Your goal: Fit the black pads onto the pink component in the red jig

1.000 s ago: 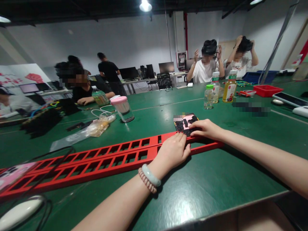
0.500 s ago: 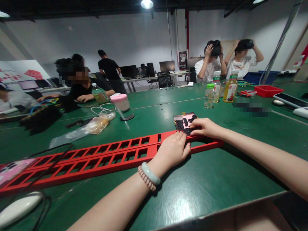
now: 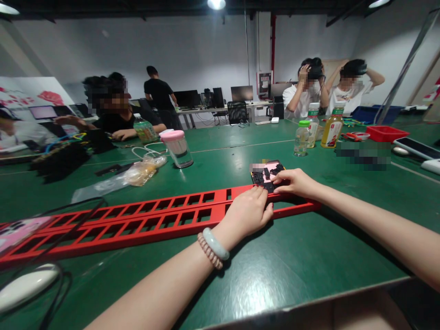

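**Two hands at a long red slotted rail**

A red slotted rail (image 3: 151,222) lies flat on the green table (image 3: 302,256), its long axis running from near left to far right; the left hand (image 3: 248,211) rests fingers-down on its right end; the right hand (image 3: 295,182), loosely curled, touches a pink tray of black parts (image 3: 266,173) just behind; a pink-lidded jar (image 3: 177,149) and bottles (image 3: 332,129) stand farther back; seated people line the table's far edges.

We count one red rail (image 3: 151,220), one pink tray (image 3: 267,173), one pink-lidded jar (image 3: 177,148), three bottles (image 3: 301,137) opposite, one red bin (image 3: 385,133).
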A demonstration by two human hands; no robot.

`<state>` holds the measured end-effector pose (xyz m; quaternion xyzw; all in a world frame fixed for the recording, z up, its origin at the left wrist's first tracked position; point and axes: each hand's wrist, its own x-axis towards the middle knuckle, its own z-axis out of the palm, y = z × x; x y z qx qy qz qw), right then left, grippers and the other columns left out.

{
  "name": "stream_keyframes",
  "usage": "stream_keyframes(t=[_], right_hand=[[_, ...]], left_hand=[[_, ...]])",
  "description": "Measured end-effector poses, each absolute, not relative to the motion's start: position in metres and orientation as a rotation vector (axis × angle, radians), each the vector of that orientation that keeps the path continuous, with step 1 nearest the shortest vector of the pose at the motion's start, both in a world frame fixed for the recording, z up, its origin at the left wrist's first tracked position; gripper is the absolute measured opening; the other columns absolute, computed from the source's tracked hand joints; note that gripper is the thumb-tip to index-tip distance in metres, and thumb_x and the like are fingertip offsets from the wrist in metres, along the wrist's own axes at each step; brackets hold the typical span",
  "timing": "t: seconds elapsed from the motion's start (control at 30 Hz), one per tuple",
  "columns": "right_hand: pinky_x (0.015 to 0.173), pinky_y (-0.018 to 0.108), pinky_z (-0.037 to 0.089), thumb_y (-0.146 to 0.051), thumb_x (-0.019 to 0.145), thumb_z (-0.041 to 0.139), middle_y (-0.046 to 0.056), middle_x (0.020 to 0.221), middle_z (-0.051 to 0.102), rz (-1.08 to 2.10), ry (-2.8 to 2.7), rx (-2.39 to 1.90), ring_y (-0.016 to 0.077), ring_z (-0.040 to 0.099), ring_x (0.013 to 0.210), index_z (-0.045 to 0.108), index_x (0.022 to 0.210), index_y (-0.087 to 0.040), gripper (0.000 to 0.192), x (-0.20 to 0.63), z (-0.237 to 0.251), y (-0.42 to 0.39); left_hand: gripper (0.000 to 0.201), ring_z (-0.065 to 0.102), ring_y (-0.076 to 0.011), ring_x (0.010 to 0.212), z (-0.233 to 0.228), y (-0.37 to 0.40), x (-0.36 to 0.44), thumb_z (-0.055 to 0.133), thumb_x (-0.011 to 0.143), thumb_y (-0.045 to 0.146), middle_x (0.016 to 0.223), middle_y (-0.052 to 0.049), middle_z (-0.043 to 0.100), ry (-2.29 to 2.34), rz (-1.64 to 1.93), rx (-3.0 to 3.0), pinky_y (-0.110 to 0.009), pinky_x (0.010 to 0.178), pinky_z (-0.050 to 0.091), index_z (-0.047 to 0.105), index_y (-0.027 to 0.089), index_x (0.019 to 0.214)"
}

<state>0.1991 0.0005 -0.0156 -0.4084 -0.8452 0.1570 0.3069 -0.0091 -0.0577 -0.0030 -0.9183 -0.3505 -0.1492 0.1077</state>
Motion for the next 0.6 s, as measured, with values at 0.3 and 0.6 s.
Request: stream_keyframes(t=[0.3,0.6], right_hand=[[0.074,0.029,0.048,-0.036,0.072,0.066,0.007,0.088,0.069,0.37,-2.289,-1.054,0.0192,0.064,0.081,0.067,0.089,-0.017,0.025,0.2009,-0.0185,0.0013],[0.083,0.034,0.048,-0.035,0.079,0.058,0.009,0.098,0.064,0.269,-2.34,-0.845,0.0194,0.061,0.092,0.067,0.079,-0.017,0.019,0.2025,-0.0244,0.0038]], left_hand=[[0.039,0.054,-0.024,0.109,-0.0044,-0.0588,-0.0097,0.036,0.088,0.033,0.115,-0.016,0.058,-1.033,-0.454,-2.686,-0.036,0.096,0.042,0.051,0.007,0.113],[0.038,0.055,-0.023,0.106,-0.0059,-0.0592,-0.0092,0.036,0.088,0.032,0.112,-0.015,0.059,-1.013,-0.475,-2.668,-0.036,0.096,0.042,0.052,0.006,0.111]])
